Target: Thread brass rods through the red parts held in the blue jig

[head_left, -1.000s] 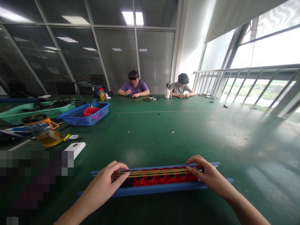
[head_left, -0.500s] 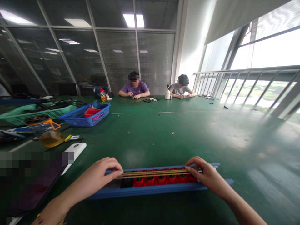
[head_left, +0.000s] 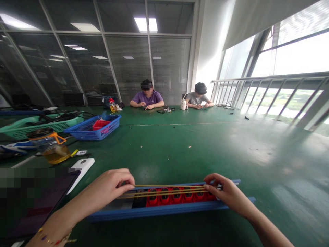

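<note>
A long blue frame (head_left: pixel 164 210) lies on the green table in front of me. Inside it sits a row of several red holders (head_left: pixel 164 196) with black parts, and a black block (head_left: pixel 138 203) at their left. Thin yellowish rods (head_left: pixel 159 194) stretch lengthwise over the row. My left hand (head_left: pixel 122 181) pinches the left end of one rod, raised slightly apart from the others. At the right, my right hand (head_left: pixel 218 183) pinches the rods together near their right ends.
At the left are a phone-like dark screen (head_left: pixel 43 202), a white device (head_left: pixel 83 169), a jar of yellow liquid (head_left: pixel 55 154), a blue basket (head_left: pixel 100 133) with a red box, and a green basket (head_left: pixel 43 128). Two people (head_left: pixel 151 97) (head_left: pixel 197 97) sit across the table.
My left hand has risen slightly, with one rod now lifted apart from the rest. The other rods' left ends have left its fingers. My right hand has barely moved.
</note>
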